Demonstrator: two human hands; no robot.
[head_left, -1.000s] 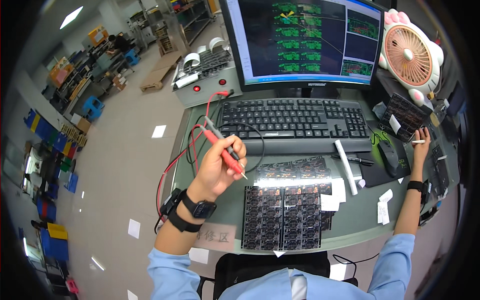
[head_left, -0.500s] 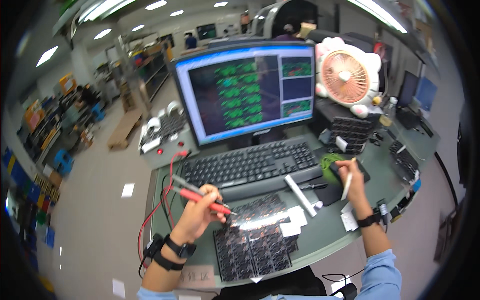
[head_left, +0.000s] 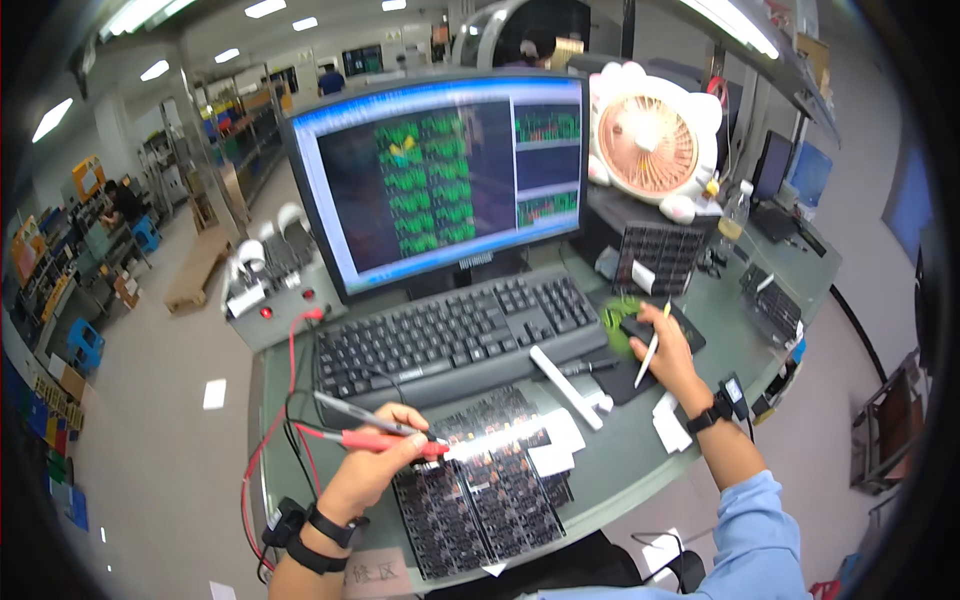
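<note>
My left hand (head_left: 385, 455) is closed round a red test probe (head_left: 375, 440) and a dark grey probe (head_left: 365, 412), both tips pointing right over the upper left of a dark circuit board panel (head_left: 480, 505). Whether the tips touch the board cannot be made out. A red lead (head_left: 270, 425) runs from the red probe to a grey box. My right hand (head_left: 668, 350) pinches a slim white pen (head_left: 648, 358) and rests by a black mouse (head_left: 637, 328). Behind the keyboard (head_left: 455, 325) stands a monitor (head_left: 440, 180) showing green board shapes.
A white stick (head_left: 567, 388) and paper slips (head_left: 550, 458) lie by the panel. Another dark panel (head_left: 658, 260) stands upright before a pink-and-white fan (head_left: 648, 145). The grey box (head_left: 275, 290) stands left, a bottle (head_left: 735, 212) at the back right. Other people are far off.
The view has swung, so everything sits further left. My left hand and its probes have come slightly nearer me over the panel. A yellow mark now shows on the screen where a cyan one was.
</note>
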